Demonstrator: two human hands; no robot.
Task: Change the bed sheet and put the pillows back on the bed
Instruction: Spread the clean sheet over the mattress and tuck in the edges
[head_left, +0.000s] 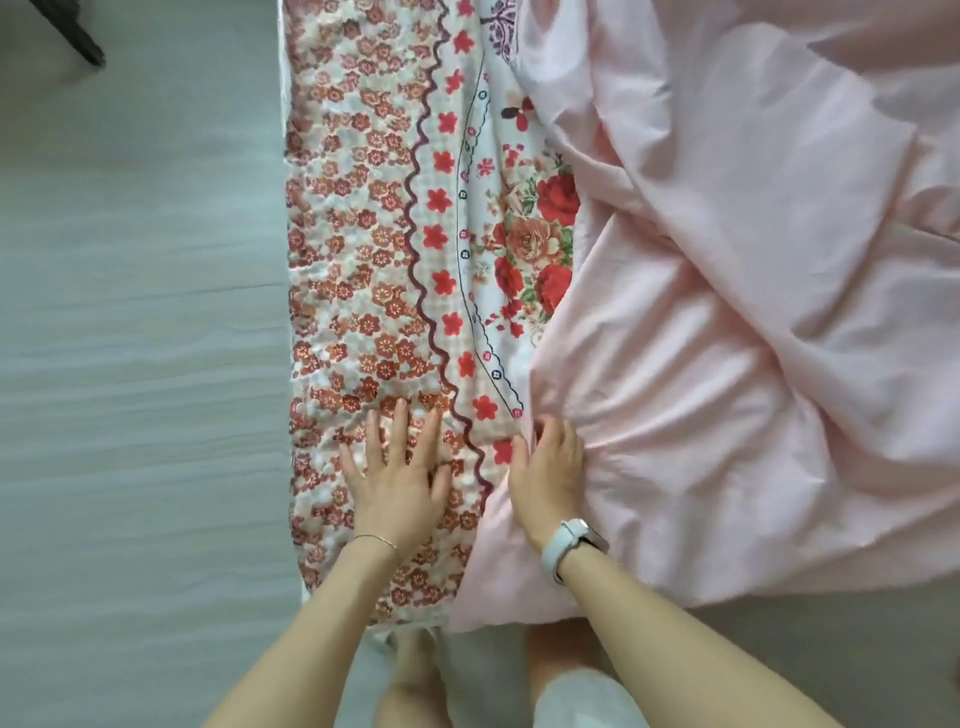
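A red and white floral sheet (374, 249) covers the left strip of the bed and runs away from me. A plain pink sheet (737, 322) lies rumpled over the right part of the bed and overlaps the floral one. My left hand (397, 480) lies flat on the floral sheet with its fingers spread. My right hand (548, 470) grips a gathered edge of the pink sheet, and folds fan out from it to the right. A white watch sits on that wrist. No pillows are in view.
Pale grey floor (135, 364) fills the left side, along the bed's edge. A dark furniture leg (85, 44) stands at the top left corner. My legs (415, 680) show at the bottom, against the bed's near edge.
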